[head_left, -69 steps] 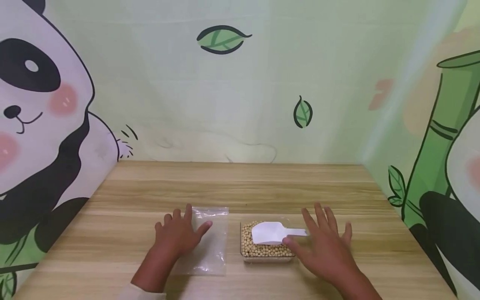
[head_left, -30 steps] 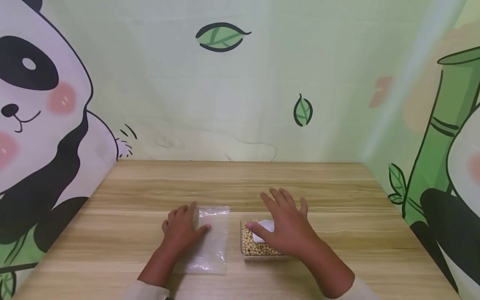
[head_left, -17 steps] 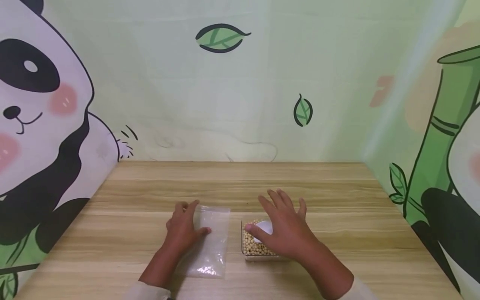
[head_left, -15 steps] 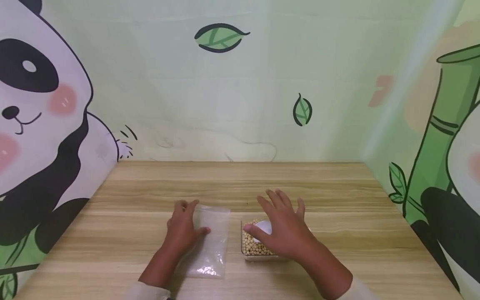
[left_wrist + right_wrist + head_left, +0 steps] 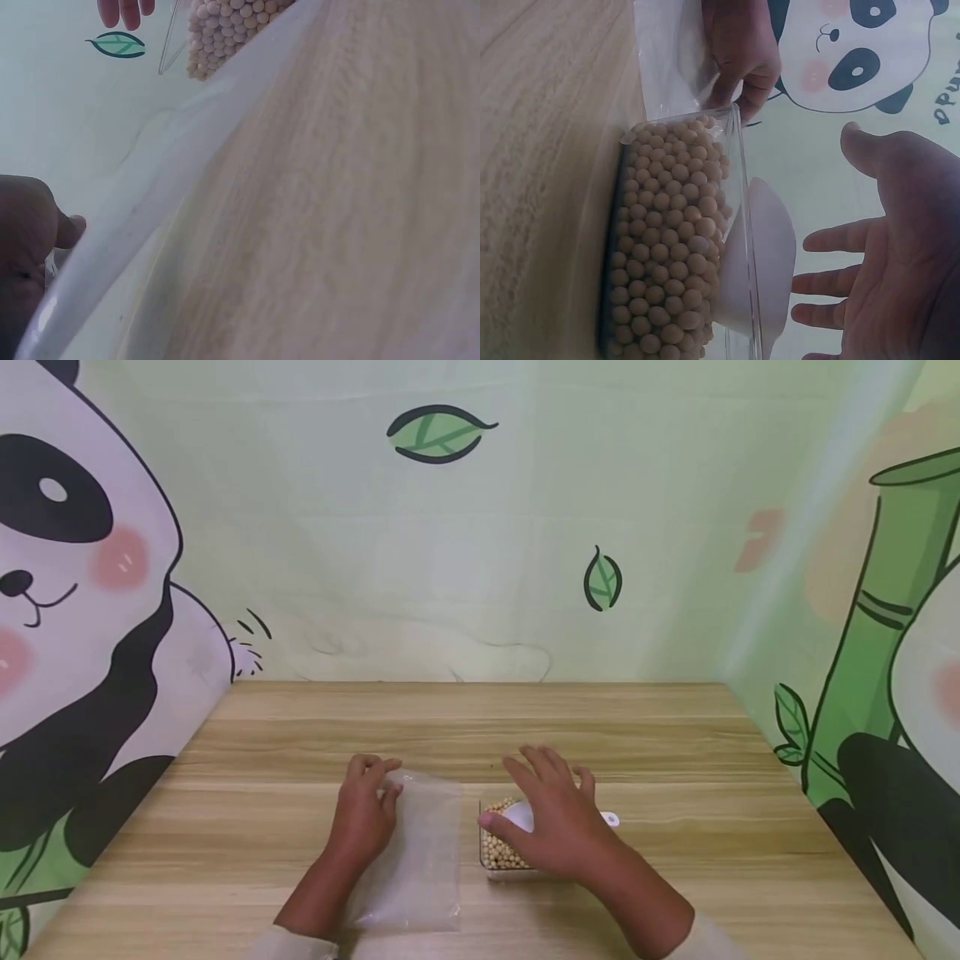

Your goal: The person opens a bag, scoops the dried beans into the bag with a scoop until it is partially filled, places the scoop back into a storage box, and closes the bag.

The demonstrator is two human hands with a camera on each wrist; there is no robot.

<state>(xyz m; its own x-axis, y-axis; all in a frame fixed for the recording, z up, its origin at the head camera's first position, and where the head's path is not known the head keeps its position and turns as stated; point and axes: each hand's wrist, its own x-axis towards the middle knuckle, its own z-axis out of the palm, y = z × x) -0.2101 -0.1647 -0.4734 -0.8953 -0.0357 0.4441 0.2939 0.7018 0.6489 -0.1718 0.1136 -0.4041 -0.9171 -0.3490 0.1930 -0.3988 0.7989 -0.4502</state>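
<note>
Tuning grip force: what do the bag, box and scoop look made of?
Bag: thin translucent plastic film, slightly glossy; the table shows faintly through it.
Box: probably rigid clear plastic, glossy; beans show through its wall. Glass not ruled out.
Scoop: likely plastic; smooth, white, no metallic glint.

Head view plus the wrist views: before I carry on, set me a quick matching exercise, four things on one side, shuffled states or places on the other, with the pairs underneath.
Things:
1. Left hand
2. Scoop
3. Right hand
4. Beans

States or places:
A. Fingers apart, holding nothing
B. Pale tan, inside the clear box
C. Holding the edge of the plastic bag
D. White, resting on a pale tan heap

Pairs: 1-C, 2-D, 3-A, 4-B.
</note>
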